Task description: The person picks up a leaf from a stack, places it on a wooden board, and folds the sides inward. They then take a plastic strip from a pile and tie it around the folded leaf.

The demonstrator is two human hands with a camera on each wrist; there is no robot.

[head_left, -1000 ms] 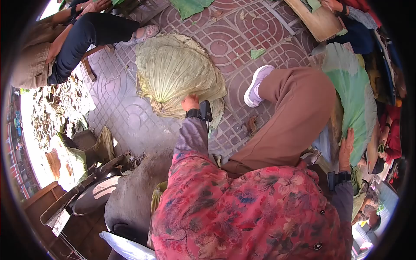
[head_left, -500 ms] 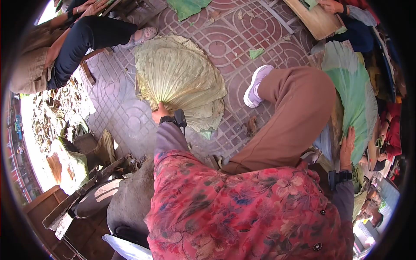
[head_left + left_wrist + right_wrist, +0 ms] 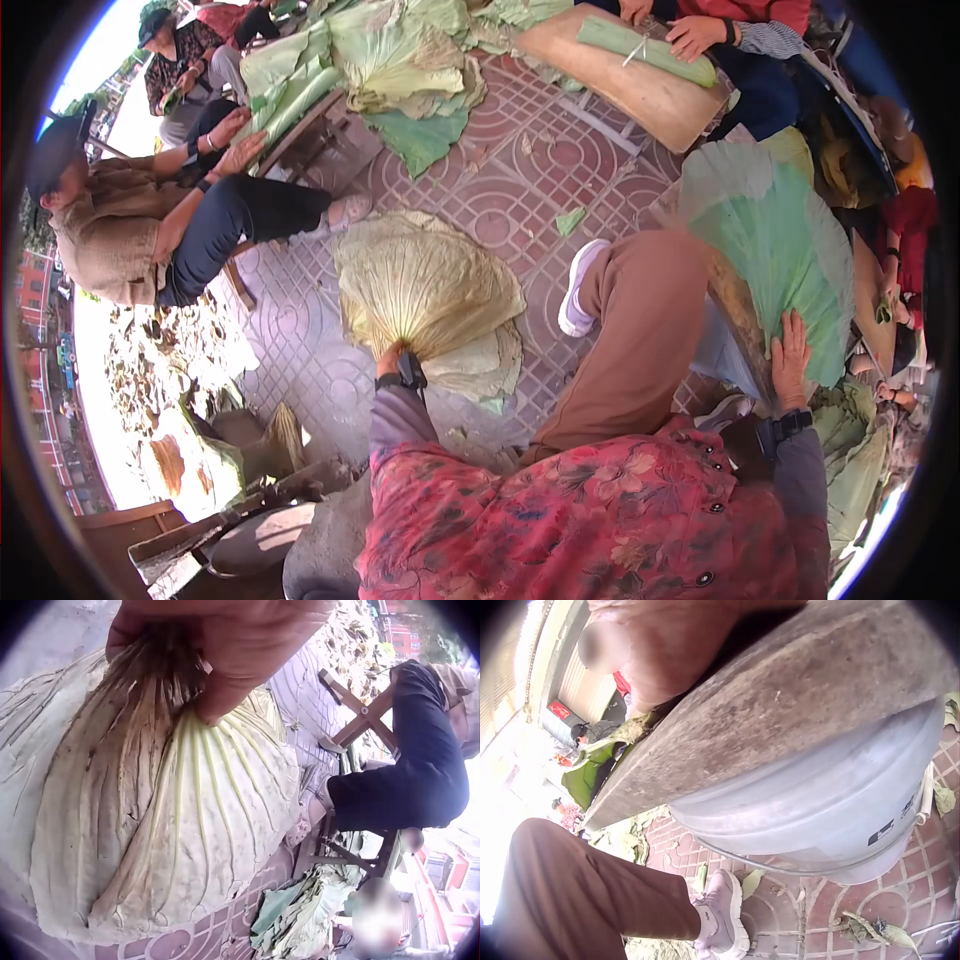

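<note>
A stack of dried, fan-shaped lotus leaves (image 3: pixel 425 275) has its ribs running together at the near end. There my left hand (image 3: pixel 392 362) grips the gathered base, thumb over the pale ribs; in the left wrist view the pleated leaves (image 3: pixel 202 817) spread out below it. My right hand (image 3: pixel 790 352) rests on a large green lotus leaf (image 3: pixel 760 235), fingers stretched out along it. Under that leaf lies a thick wooden board (image 3: pixel 765 727); in the right wrist view, the right hand (image 3: pixel 667 652) is at its upper edge.
Below the board is a pale bucket (image 3: pixel 810 802). At the left sits a person in dark trousers (image 3: pixel 220 230), near a bench with green leaves. Opposite, other hands rest on a tied leaf roll (image 3: pixel 645 52). Dry scraps (image 3: pixel 165 350) litter the left side.
My left hand has moved left from the dried leaves' side to their gathered base and grips it. The right hand stays on the green leaf. The head view has tilted up.
</note>
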